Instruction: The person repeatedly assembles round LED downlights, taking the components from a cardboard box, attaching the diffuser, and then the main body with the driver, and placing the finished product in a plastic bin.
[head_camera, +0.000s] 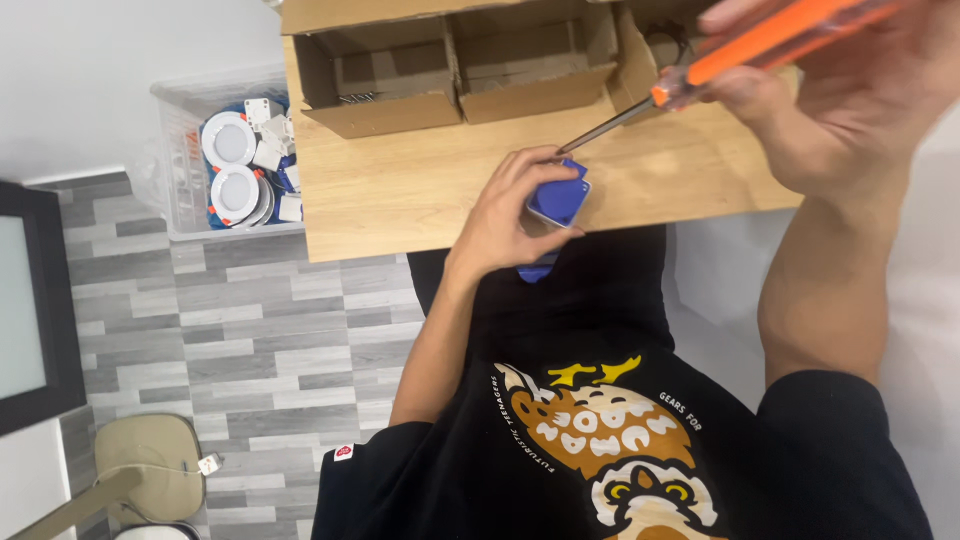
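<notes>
My left hand (510, 210) grips a small blue and white plastic device (557, 203) at the near edge of the wooden table (400, 190). My right hand (830, 90) holds a screwdriver (740, 50) with an orange handle; its metal shaft slants down to the left and the tip meets the top of the blue device. Part of the device hangs below the table edge, over my black shirt.
Three open cardboard compartments (385, 80) stand along the far side of the table. A clear plastic bin (180, 160) with round white lamps and blue parts sits on the floor to the left. A dark framed panel (30, 300) and a beige stool (150, 470) stand lower left.
</notes>
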